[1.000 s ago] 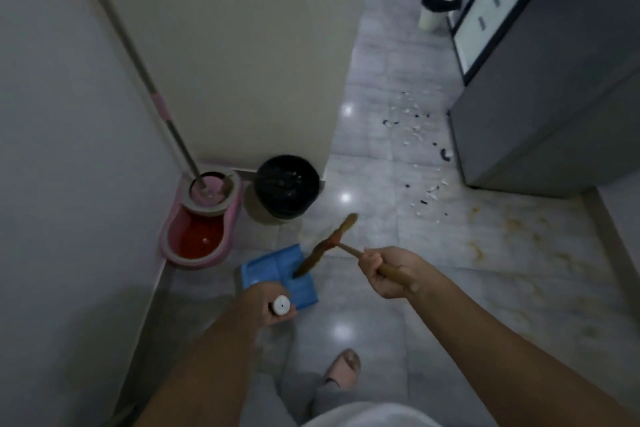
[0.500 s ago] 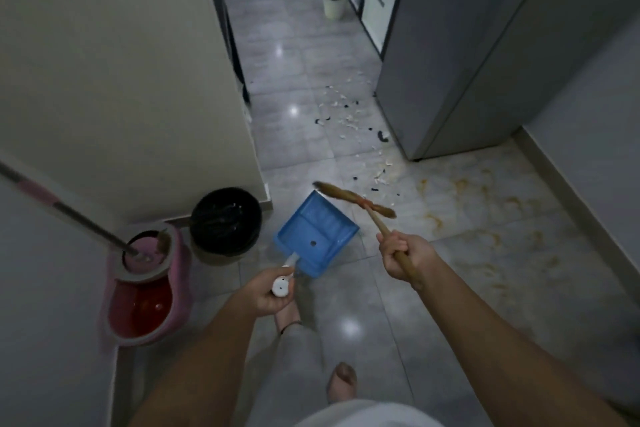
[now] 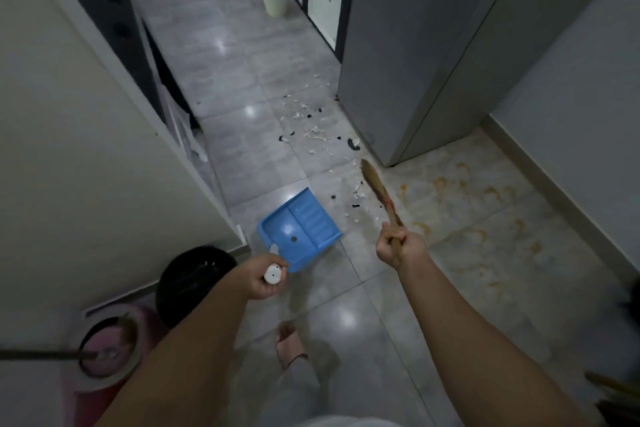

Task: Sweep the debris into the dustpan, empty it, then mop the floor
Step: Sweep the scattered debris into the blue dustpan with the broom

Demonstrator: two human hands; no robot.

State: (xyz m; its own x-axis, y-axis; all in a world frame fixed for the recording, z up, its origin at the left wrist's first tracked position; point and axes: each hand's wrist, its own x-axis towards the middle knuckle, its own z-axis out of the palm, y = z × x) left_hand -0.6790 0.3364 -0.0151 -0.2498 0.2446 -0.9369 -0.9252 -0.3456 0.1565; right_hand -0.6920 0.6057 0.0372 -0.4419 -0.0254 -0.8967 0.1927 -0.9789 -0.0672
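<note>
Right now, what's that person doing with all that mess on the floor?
A person is getting ready to sweep. Their left hand holds the blue plastic dustpan by its white handle, and their right hand grips a brown wooden-handled broom, its bristles near the closest scattered white and black bits. None of them show in the pan yet. The pink mop bucket sits by the wall, and orange-brown stains mark the tiles.
</note>
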